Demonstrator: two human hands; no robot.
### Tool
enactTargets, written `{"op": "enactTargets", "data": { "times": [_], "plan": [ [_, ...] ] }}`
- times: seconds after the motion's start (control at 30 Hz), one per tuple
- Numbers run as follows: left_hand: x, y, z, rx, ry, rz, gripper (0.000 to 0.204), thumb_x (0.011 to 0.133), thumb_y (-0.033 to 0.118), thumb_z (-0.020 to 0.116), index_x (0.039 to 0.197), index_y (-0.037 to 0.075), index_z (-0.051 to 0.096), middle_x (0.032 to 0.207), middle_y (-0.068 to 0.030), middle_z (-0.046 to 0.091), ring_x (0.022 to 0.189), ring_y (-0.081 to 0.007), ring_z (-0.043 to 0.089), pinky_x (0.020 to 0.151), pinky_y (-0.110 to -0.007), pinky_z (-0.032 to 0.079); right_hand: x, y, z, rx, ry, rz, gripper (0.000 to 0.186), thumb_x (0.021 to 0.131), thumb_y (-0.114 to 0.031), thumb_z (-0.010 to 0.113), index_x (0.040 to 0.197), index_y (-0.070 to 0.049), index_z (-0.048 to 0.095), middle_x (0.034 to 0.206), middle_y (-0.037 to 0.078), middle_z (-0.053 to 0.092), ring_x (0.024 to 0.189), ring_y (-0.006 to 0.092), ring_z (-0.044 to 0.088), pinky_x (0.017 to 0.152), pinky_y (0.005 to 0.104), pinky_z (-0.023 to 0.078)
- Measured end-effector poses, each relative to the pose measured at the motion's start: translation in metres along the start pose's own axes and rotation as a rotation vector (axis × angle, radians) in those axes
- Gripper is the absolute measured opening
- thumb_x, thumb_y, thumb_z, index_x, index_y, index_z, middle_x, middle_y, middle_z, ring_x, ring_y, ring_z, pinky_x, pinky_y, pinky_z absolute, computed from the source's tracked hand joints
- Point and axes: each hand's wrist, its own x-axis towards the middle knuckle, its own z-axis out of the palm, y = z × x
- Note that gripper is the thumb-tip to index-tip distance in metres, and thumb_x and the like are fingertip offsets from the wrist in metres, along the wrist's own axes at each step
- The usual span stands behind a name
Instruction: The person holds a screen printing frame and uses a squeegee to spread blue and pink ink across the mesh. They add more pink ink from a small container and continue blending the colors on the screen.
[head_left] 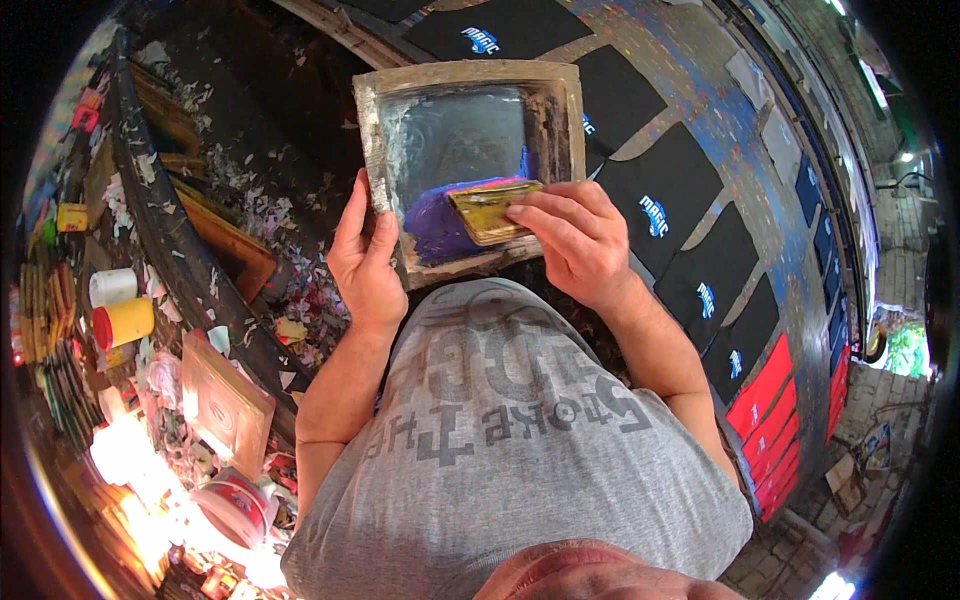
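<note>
Purple ink (437, 222) lies in the near part of the brown frame (470, 73); the left hand (367, 268) grips its left edge, the right hand (583, 243) pinches the yellow squeegee (480, 218) at near right, best pressed evenly along the mesh (455, 125)

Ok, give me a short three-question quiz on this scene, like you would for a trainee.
1. What colour is the ink smeared on the framed screen?
2. True or false: only the right hand holds the squeegee.
3. What colour are the printed cloth pieces nearest the framed screen: A) red, B) black, C) yellow?

Key: 1. Purple-blue. 2. True; the left hand holds the framed screen. 3. B.
</note>
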Motion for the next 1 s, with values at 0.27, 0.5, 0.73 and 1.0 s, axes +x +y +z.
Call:
{"op": "enactTargets", "data": {
  "times": [0.27,0.5,0.73,1.0],
  "plan": [
    [0.004,-0.005,-0.003,0.024,0.009,-0.039,0.059,0.12,0.002,0.07,0.177,-0.006,0.055,0.175,-0.0154,0.065,0.153,-0.0198,0.065,0.131,-0.036,0.048,0.011,-0.001,0.003,0.145,-0.041,-0.033,0.033,0.086,0.003,0.086,0.119,0.0,0.086,0.113,0.015,0.087,0.102,0.0357,0.081,0.09,0.0489,0.065],
    [0.008,-0.01,-0.007,0.016,-0.011,-0.063,0.059,0.12,0.001,0.071,0.177,-0.005,0.056,0.174,-0.0145,0.066,0.151,-0.0186,0.066,0.129,-0.034,0.049,0.021,0.012,-0.023,0.234,-0.27,0.159,0.034,0.091,0.003,0.09,0.124,-0.004,0.087,0.11,0.016,0.086,0.102,0.0371,0.081,0.089,0.0481,0.066],
    [0.01,-0.01,-0.003,-0.004,0.041,-0.062,0.061,0.119,0.001,0.068,0.178,-0.005,0.055,0.17,-0.0162,0.069,0.146,-0.0223,0.07,0.126,-0.038,0.053,0.016,0.001,-0.023,0.236,-0.217,0.222,0.03,0.091,0.005,0.087,0.121,0.0,0.086,0.109,0.017,0.085,0.102,0.0385,0.081,0.091,0.0491,0.066],
    [0.01,-0.007,-0.004,-0.021,0.003,-0.086,0.06,0.119,0.001,0.071,0.177,-0.005,0.055,0.175,-0.0141,0.066,0.151,-0.0188,0.066,0.13,-0.035,0.05,0.009,-0.008,-0.016,0.149,-0.141,0.173,0.031,0.09,0.007,0.086,0.12,-0.002,0.087,0.11,0.017,0.087,0.098,0.0372,0.081,0.087,0.0479,0.066]
  ]
}}
